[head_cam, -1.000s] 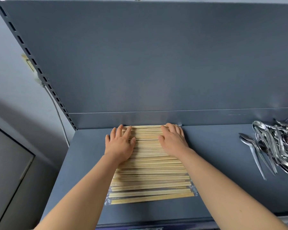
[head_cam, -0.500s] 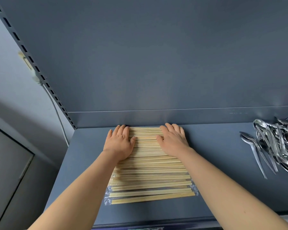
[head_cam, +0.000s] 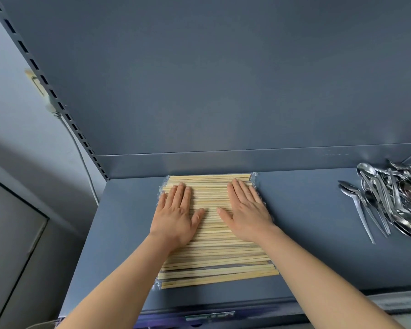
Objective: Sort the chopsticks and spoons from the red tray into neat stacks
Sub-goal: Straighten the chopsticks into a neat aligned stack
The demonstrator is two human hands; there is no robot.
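Chopsticks: the wrapped wooden chopsticks (head_cam: 214,257) are lying crosswise in one broad, flat stack on the grey shelf (head_cam: 306,222), with the far edge sitting just beside the back panel. The nearest pairs are splaying a little out of line.
Left hand: the left hand (head_cam: 175,217) is pressing flat on the left half of the stack. Its fingers (head_cam: 179,193) are lying straight and close together with the thumb spread, gripping nothing.
Right hand: the right hand (head_cam: 246,212) is pressing flat on the right half. Its fingers (head_cam: 241,189) are likewise lying straight and together, holding nothing.
Spoons: the metal spoons (head_cam: 394,200) are lying in a loose, tangled heap at the right end of the shelf, well apart from the chopsticks.
Red tray: it is not showing in view.
Done so far: the chopsticks are looking gathered and nearly squared.
Remaining: the front rows are probably needing evening up, and the spoons are waiting to be nested. Whether anything is remaining in the tray cannot be told.
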